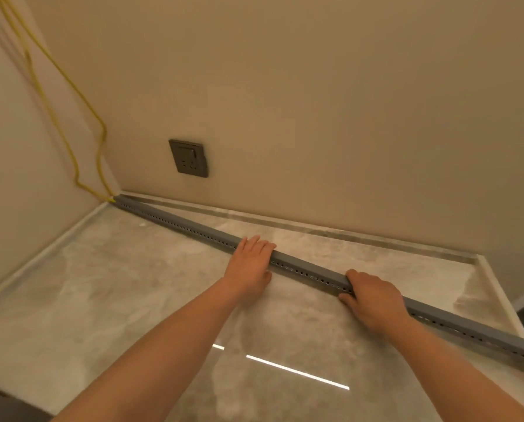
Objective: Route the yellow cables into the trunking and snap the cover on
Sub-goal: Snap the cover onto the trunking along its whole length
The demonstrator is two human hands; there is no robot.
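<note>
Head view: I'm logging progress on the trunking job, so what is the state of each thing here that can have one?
trunking: lying aslant on the floor, top looks closed by its cover
yellow cables: hanging loose down the corner, entering the trunking's far end
left hand: fingers straight, pressing on the trunking
right hand: fingers curled over the trunking, gripping it
wall socket: nothing plugged in

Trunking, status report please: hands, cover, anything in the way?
Left hand flat, pressing trunking top; right hand gripping it. Yellow cables enter its far end at the corner; cover looks on. Wall socket sits above, off the run.
</note>
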